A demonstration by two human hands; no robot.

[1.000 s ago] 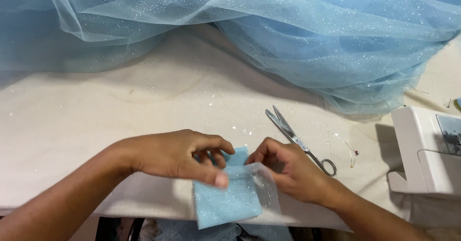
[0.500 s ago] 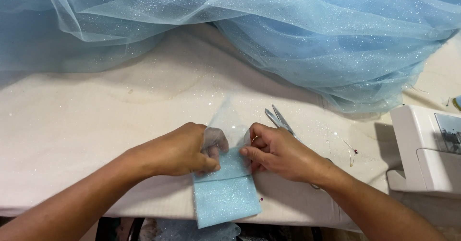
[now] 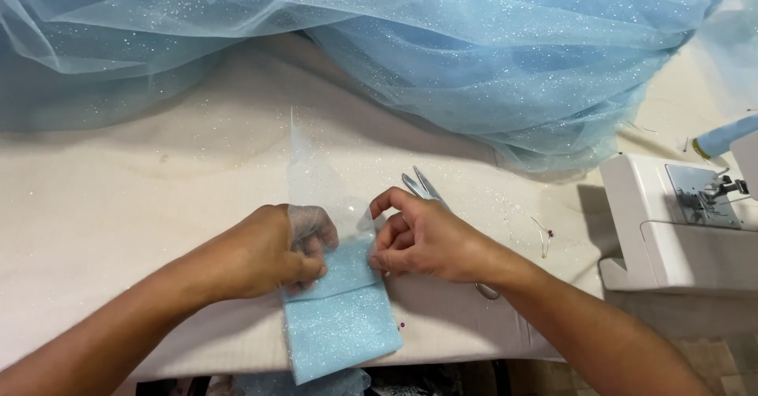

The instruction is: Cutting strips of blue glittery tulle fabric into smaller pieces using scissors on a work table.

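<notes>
Both hands pinched a folded light-blue glitter fabric piece [image 3: 341,317] at the counter [image 3: 118,198] edge: left hand [image 3: 272,250] fingers closed on sheer tulle strip [image 3: 312,175], right hand [image 3: 426,238] gripping its fold; scissors [image 3: 422,187] lay untouched behind

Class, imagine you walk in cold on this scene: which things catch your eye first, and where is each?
First, the great heap of glittery pale blue tulle across the far side of the table. Next, at the near edge, the left hand and right hand pinch a small light blue fabric piece. Scissors lie behind the right hand, and a white sewing machine stands at the right.
</notes>
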